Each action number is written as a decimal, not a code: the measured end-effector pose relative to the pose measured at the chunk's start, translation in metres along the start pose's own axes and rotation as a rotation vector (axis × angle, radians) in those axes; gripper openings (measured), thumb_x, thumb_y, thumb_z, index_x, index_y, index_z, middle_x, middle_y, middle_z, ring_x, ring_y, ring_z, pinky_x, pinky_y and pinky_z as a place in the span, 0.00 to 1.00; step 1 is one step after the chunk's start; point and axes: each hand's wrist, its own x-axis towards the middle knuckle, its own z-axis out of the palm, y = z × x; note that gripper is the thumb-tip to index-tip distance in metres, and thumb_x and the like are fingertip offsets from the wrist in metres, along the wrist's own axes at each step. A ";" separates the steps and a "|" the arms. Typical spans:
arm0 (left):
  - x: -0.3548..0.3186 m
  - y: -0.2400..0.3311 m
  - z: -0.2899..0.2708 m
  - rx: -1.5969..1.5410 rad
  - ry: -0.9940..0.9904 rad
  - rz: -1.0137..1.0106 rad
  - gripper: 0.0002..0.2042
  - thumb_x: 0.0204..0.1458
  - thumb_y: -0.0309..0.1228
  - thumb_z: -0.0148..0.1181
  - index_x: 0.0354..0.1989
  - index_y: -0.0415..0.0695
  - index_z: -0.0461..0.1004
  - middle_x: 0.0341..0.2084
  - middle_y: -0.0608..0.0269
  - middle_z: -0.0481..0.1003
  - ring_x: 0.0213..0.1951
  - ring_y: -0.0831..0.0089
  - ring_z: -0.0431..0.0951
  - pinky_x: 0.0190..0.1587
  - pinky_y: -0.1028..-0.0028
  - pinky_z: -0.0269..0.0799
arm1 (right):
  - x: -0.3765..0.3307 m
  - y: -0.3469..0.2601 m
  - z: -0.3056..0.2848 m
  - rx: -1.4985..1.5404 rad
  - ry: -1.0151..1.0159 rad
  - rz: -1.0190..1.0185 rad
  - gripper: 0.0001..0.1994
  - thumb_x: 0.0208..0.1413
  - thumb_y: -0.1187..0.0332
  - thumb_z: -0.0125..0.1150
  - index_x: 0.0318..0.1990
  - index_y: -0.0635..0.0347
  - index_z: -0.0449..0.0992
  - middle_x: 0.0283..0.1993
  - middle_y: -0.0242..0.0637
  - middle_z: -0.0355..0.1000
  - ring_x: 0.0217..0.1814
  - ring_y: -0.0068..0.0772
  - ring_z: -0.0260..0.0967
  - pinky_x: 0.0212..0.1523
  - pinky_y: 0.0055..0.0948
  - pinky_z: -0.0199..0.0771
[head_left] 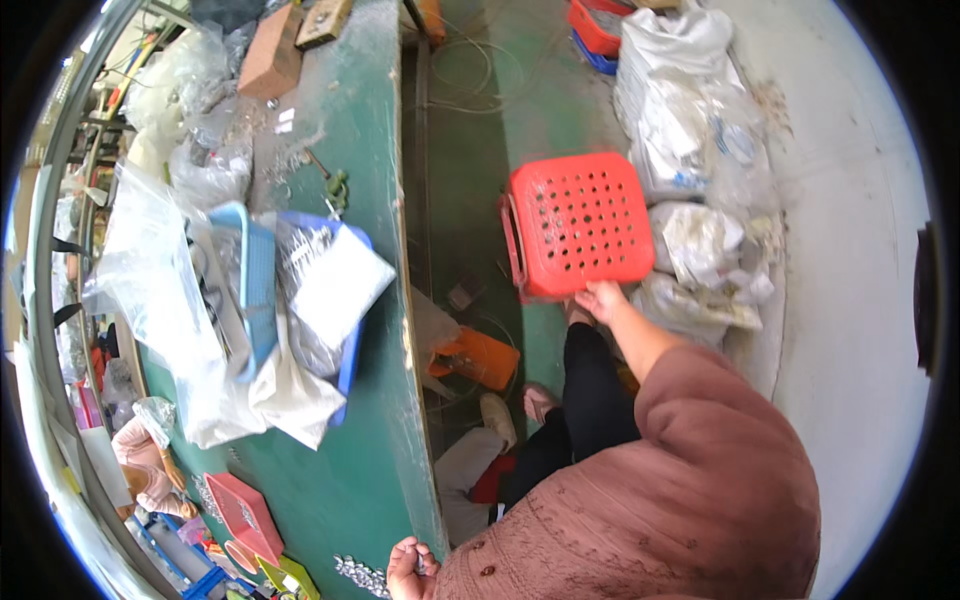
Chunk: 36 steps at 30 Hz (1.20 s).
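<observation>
My right hand reaches down and grips the near edge of a red perforated plastic stool standing on the green floor. My left hand rests at the front edge of the green workbench, fingers curled, next to a small pile of shiny metal parts; whether it holds anything I cannot tell. My dark trousers and a pink shoe show below the stool.
Blue baskets with clear bags of metal parts lie on the bench. Small red trays sit near its front. White plastic bags pile up right of the stool. An orange box lies under the bench. Another person's gloved hand is at the left.
</observation>
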 end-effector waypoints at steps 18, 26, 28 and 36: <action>0.054 0.061 0.154 0.592 -0.417 0.213 0.11 0.56 0.37 0.47 0.27 0.43 0.66 0.22 0.63 0.64 0.25 0.70 0.65 0.27 0.70 0.61 | 0.154 -0.165 0.199 -0.018 0.073 -0.037 0.19 0.60 0.61 0.48 0.54 0.63 0.58 0.52 0.54 0.58 0.46 0.55 0.66 0.48 0.49 0.70; 0.078 0.093 0.195 0.387 -0.449 0.354 0.10 0.57 0.35 0.44 0.34 0.42 0.67 0.28 0.60 0.68 0.31 0.69 0.67 0.33 0.68 0.65 | 0.121 -0.284 0.269 -0.689 0.038 0.004 0.28 0.56 0.55 0.53 0.58 0.62 0.55 0.56 0.54 0.58 0.50 0.54 0.65 0.48 0.47 0.69; 0.067 0.123 0.209 0.699 -0.462 0.528 0.10 0.57 0.36 0.44 0.32 0.42 0.67 0.26 0.61 0.69 0.28 0.70 0.67 0.30 0.71 0.65 | 0.092 -0.307 0.293 -0.992 0.004 -0.094 0.20 0.55 0.57 0.54 0.49 0.63 0.66 0.45 0.45 0.68 0.38 0.41 0.70 0.36 0.39 0.73; 0.015 0.205 0.366 -0.023 -0.323 0.228 0.07 0.53 0.21 0.48 0.40 0.38 0.69 0.31 0.52 0.75 0.27 0.70 0.74 0.28 0.73 0.71 | 0.032 -0.422 0.503 -1.458 -0.229 -1.093 0.10 0.44 0.67 0.61 0.34 0.63 0.76 0.31 0.44 0.74 0.35 0.37 0.72 0.38 0.33 0.71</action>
